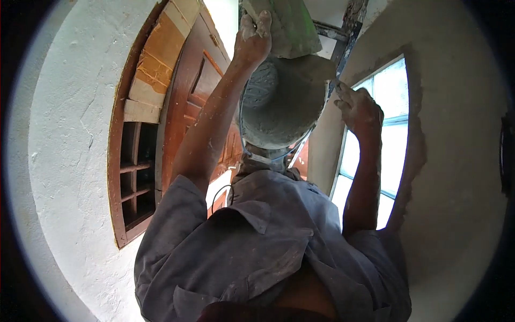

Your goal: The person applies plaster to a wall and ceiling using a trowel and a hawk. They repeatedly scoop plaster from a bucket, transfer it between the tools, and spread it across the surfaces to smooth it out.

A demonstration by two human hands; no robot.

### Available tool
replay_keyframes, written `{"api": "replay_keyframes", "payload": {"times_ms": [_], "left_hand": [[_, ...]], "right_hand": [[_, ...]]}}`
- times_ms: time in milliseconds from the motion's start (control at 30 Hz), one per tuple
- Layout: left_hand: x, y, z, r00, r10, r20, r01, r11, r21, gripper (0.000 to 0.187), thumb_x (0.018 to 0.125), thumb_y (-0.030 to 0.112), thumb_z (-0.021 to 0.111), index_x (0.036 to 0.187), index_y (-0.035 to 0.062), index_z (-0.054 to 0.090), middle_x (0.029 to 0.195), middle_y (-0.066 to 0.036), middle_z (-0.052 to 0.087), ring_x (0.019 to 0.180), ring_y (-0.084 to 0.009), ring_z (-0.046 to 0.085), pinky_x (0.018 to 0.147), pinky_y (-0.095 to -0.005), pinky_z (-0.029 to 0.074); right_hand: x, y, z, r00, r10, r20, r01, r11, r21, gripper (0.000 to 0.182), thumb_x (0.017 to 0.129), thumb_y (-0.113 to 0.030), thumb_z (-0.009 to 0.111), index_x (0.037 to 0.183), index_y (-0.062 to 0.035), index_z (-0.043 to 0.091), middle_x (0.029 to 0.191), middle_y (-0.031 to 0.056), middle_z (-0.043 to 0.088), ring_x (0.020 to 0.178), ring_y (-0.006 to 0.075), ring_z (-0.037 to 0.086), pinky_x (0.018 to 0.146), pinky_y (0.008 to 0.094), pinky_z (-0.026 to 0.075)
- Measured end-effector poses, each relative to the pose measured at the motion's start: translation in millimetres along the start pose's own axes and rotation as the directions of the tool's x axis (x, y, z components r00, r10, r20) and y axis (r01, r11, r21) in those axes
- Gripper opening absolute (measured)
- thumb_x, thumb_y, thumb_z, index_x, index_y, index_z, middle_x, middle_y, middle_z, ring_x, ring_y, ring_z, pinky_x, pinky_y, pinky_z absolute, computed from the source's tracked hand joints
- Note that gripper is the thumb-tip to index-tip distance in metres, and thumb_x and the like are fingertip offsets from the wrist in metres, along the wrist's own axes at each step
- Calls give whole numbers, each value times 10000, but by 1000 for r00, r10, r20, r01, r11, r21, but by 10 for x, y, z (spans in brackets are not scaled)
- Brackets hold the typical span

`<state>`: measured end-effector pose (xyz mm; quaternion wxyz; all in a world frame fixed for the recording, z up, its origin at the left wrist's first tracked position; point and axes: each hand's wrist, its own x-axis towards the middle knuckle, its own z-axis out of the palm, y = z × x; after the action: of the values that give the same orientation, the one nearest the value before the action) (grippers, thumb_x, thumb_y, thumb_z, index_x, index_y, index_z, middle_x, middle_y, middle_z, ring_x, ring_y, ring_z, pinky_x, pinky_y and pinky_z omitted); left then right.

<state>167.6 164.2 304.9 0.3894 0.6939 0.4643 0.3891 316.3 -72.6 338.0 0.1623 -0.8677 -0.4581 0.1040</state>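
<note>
My left hand (255, 35), caked with grey mortar, is raised, with its fingers closed at the left edge of a grey-green board (289, 29). Just below the board, a tilted bucket (279, 115) turns its mouth towards me. Its inner wall is coated in grey mortar, and a thin wire handle hangs round its lower side. My right hand (359, 107), also smeared with mortar, is beside the bucket's right rim with fingers curled. Whether those fingers grip the rim or something thin, I cannot make out.
A wooden door (196, 102) stands on the left beside a brown frame with small openings (137, 174) and taped cardboard (155, 64). White wall (75, 134) lies further left. A bright window (394, 134) is set in the plastered right wall (450, 161).
</note>
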Motion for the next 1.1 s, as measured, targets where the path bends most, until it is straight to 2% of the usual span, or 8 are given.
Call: {"api": "replay_keyframes", "payload": {"times_ms": [33, 233, 400, 433, 533, 600, 767, 1100], "left_hand": [[-20, 5, -2, 1000, 7, 10, -7, 999, -38, 651, 983, 513, 395, 1216, -88, 486, 1176, -345, 564, 1126, -462, 560, 953, -480, 446], [-137, -94, 67, 995, 29, 94, -5, 968, -253, 640, 976, 524, 437, 1201, -71, 504, 1136, -312, 589, 1090, -389, 592, 916, -446, 464], [-79, -265, -165, 963, -111, 245, 192, 923, -333, 653, 969, 544, 442, 1229, -50, 516, 1136, -221, 600, 1037, -288, 599, 888, -396, 476], [25, -406, -173, 978, 4, 209, 47, 970, -237, 640, 979, 537, 415, 1239, -40, 507, 1127, -212, 592, 1026, -286, 592, 873, -382, 484], [10, -493, -250, 961, -33, 274, 121, 942, -312, 608, 994, 508, 397, 1244, -39, 488, 1100, -218, 585, 1033, -315, 584, 859, -381, 491], [90, -779, -210, 936, 226, 269, -168, 961, -221, 576, 996, 484, 411, 1239, -34, 476, 1083, -195, 583, 1025, -288, 594, 853, -377, 498], [-150, -215, -331, 937, -116, 330, 256, 869, -423, 556, 986, 474, 451, 1244, -18, 477, 1170, -137, 557, 1072, -253, 579, 828, -372, 526], [-170, -172, -165, 913, -89, 399, 244, 901, -359, 562, 996, 434, 469, 1318, -26, 474, 1207, -138, 586, 1077, -196, 597, 926, -333, 491]], "right_hand": [[-25, 75, 187, 989, -83, -123, 77, 996, -49, 315, 836, -233, 700, 1147, -188, 688, 891, 131, 701, 851, 272, 688, 753, 398, 538], [-215, 341, 1138, 919, 9, 394, -18, 1000, 19, 211, 878, -185, 538, 996, -33, 625, 951, 241, 665, 943, 416, 640, 829, 497, 504], [-65, 8, 1079, 962, -190, 196, 99, 911, 400, 330, 865, -170, 570, 1141, 10, 579, 1023, 249, 654, 906, 428, 643, 801, 500, 508], [-3, -27, 1114, 959, -260, 111, 189, 880, 436, 390, 869, -176, 583, 1201, 26, 558, 1045, 252, 650, 887, 436, 642, 806, 500, 506], [57, -218, 1544, 895, -446, -16, 426, 844, 325, 377, 850, -120, 566, 1194, 35, 570, 1018, 251, 640, 847, 418, 652, 770, 493, 528], [-159, -411, 1798, 901, -433, 17, 418, 879, 228, 412, 829, -97, 571, 1225, 13, 562, 973, 250, 635, 833, 397, 659, 740, 481, 540], [-430, -144, 1838, 846, -503, 177, 471, 860, 195, 376, 859, -140, 529, 1213, -17, 565, 884, 197, 640, 749, 361, 661, 671, 461, 542], [-365, -188, 1766, 837, -546, 44, 521, 819, 238, 299, 828, -101, 569, 1119, -44, 607, 952, 189, 636, 833, 345, 658, 727, 447, 533]]}}
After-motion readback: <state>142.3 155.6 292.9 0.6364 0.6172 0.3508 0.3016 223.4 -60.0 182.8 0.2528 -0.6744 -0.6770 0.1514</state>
